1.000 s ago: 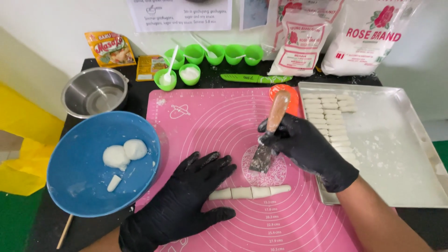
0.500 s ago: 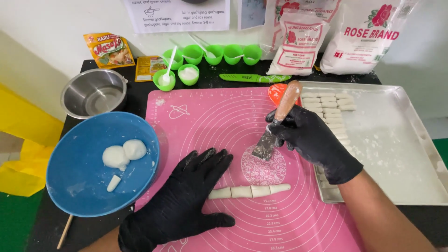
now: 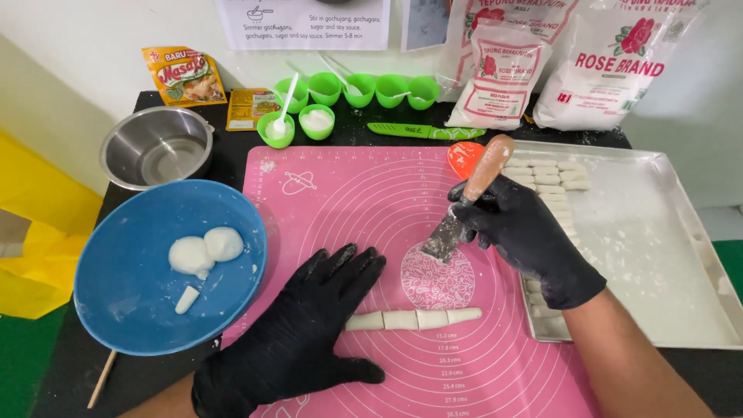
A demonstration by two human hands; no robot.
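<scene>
The left hand (image 3: 298,340) lies flat and open on the pink mat (image 3: 340,201), fingers spread, holding nothing, fingertips just beside the dough log (image 3: 412,319). The log rests on the mat, cut into short segments; it looks soft, light and tacky, best lifted gently from the sides. The right hand (image 3: 526,232) grips a scraper (image 3: 464,205) by its wooden handle, blade tilted down, above the log.
</scene>
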